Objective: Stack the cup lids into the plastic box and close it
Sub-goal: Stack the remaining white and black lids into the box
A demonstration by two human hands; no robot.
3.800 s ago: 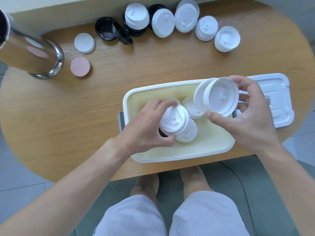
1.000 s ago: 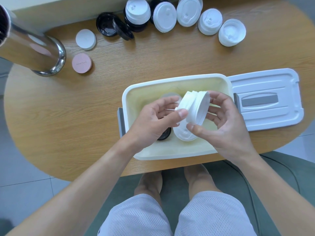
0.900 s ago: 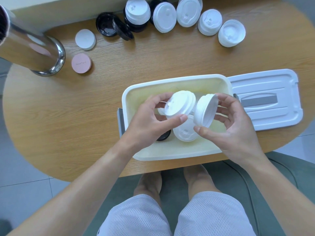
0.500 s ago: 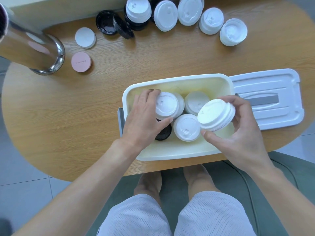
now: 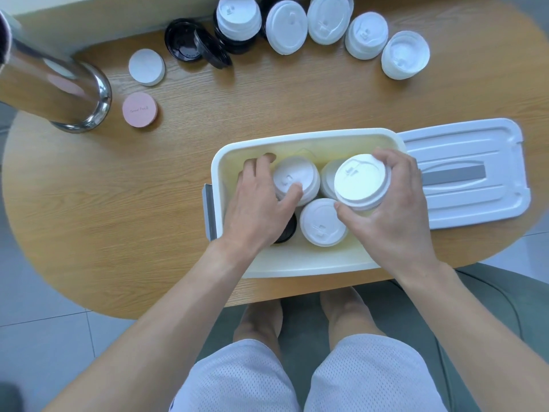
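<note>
Wooden table (image 5: 267, 93), open plastic box (image 5: 297, 138) holding white lids, each hand's fingers gripping a lid stack (image 5: 295, 179) (image 5: 361, 181).

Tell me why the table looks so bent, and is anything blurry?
Head view: the wide-angle lens bows the wooden table outward; the steel tumbler at the left edge is smeared and glary; both hands, left and right, stay fairly sharp.

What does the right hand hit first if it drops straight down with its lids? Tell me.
Probably the white lid stack standing in the plastic box, partly hidden beneath the held stack in the right hand. Depth is unclear from above, so it could instead meet the box floor beside it.
</note>
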